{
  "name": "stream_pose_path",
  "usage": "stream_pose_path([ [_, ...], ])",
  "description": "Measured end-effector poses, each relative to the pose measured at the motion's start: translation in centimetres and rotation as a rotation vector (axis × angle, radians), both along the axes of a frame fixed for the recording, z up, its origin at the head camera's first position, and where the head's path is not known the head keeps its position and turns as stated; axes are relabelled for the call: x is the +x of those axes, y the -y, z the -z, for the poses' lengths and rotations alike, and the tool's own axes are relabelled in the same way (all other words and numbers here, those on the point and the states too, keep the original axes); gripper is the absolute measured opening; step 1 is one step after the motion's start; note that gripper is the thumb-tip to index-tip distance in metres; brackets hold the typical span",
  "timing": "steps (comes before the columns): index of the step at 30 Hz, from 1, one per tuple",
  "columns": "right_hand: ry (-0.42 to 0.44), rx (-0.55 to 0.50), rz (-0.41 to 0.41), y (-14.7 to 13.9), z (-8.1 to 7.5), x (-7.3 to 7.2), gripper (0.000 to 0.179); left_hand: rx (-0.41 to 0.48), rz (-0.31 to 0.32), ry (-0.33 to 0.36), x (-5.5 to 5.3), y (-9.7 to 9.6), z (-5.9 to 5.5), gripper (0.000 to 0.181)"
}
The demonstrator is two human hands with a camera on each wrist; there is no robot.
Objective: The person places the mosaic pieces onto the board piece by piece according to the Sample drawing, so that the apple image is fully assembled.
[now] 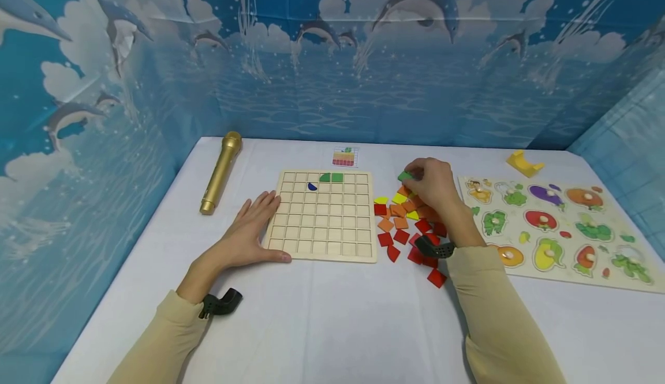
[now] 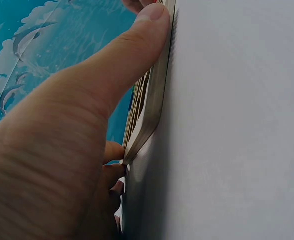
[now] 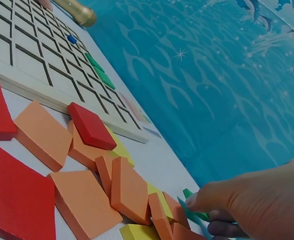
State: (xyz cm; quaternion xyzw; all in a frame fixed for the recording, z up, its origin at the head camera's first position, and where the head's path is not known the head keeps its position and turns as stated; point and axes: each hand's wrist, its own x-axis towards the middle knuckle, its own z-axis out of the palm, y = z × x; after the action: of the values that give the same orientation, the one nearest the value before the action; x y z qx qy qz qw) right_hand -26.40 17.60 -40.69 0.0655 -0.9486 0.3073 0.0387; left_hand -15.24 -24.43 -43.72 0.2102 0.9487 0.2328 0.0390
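Note:
The wooden grid board (image 1: pixel 327 216) lies flat on the white table. In its upper part are a green square tile (image 1: pixel 337 177), a green rounded tile (image 1: pixel 325 177) and a small dark blue half-round tile (image 1: pixel 312 186). My left hand (image 1: pixel 249 234) is spread at the board's left side, fingers at the left edge and thumb on the front corner; the left wrist view shows the thumb (image 2: pixel 136 45) along the rim. Beyond the pile of coloured tiles (image 1: pixel 400 222), my right hand (image 1: pixel 433 185) pinches a green tile (image 1: pixel 404 176) between thumb and fingers, partly hidden by them.
A small printed pattern card (image 1: pixel 345 157) lies behind the board. To the left is a gold microphone (image 1: pixel 220 173). On the right lies a vegetable puzzle board (image 1: pixel 561 228), with a yellow curved piece (image 1: pixel 525 164) behind it. A dolphin-print curtain (image 1: pixel 332 84) surrounds the table.

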Motion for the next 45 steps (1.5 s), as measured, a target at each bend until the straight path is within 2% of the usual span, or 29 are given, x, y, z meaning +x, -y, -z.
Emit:
stream_pose_path([
  [9,-0.031,-0.057,-0.039,1.4,-0.5,0.2,0.031,0.006,-0.002,0.004,0.0,0.0,0.0,0.136],
  [22,-0.029,-0.049,-0.206,5.6,-1.6,1.0,0.028,0.002,-0.013,0.014,0.0,-0.1,-0.2,0.136],
  [29,-0.043,-0.049,-0.293,8.2,-1.6,1.2,0.028,0.012,-0.009,0.013,0.1,-0.1,-0.2,0.136],
  [33,-0.039,-0.067,-0.334,9.9,-1.5,1.0,0.021,0.014,-0.012,0.011,0.0,-0.1,-0.3,0.135],
  [40,-0.013,-0.075,-0.337,11.7,-0.6,0.8,0.014,0.015,-0.012,0.015,0.1,-0.1,-0.2,0.135],
  [45,-0.031,-0.085,-0.359,12.6,-0.4,0.7,0.01,0.014,-0.014,0.012,0.1,-0.1,-0.1,0.135],
])
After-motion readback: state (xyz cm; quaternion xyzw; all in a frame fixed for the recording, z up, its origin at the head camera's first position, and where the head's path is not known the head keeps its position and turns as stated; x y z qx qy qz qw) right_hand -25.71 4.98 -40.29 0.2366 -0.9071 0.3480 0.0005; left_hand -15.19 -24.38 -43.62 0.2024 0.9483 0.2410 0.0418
